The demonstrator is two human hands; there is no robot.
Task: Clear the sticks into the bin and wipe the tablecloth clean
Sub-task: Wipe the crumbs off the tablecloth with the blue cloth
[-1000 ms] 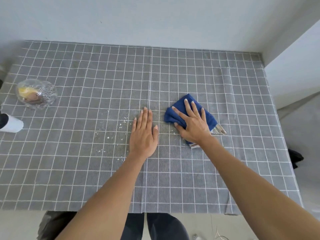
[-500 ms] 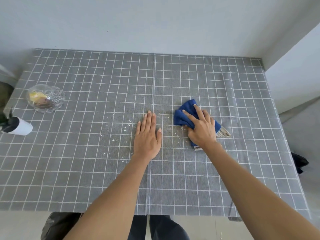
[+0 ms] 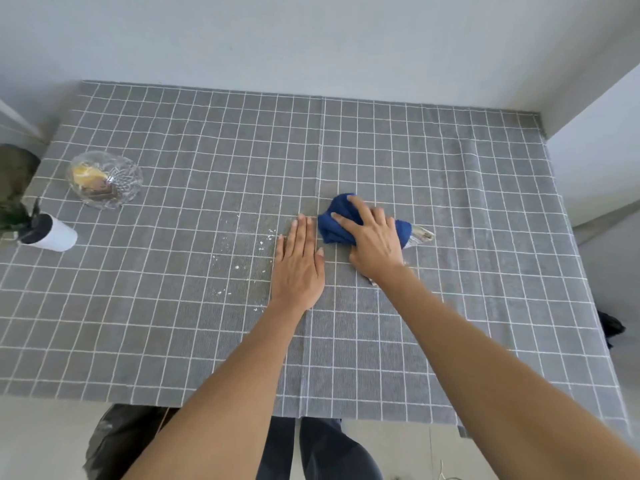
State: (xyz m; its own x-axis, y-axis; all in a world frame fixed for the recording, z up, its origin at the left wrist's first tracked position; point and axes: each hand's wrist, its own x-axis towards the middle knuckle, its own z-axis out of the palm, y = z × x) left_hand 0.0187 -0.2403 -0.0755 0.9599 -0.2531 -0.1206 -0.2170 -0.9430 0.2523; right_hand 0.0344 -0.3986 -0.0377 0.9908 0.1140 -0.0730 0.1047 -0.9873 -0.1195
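A grey checked tablecloth [image 3: 433, 168] covers the table. My right hand [image 3: 372, 240] presses down on a bunched blue cloth [image 3: 334, 225] near the table's middle, fingers spread over it. My left hand [image 3: 299, 268] lies flat and open on the tablecloth just left of the blue cloth, almost touching it. White crumbs [image 3: 242, 258] are scattered on the tablecloth left of my left hand. A black bin bag [image 3: 121, 441] shows below the table's front edge, lower left. No sticks are in sight.
A glass bowl [image 3: 105, 180] with yellow and brown pieces stands at the left. A white pot with a plant [image 3: 48, 233] sits at the left edge. Walls close the table off at the back and right. My legs [image 3: 322, 448] are below the front edge.
My right hand has slid the blue cloth leftward toward my left hand, bunching it smaller. The left hand has stayed flat in place. The camera view has shifted a little.
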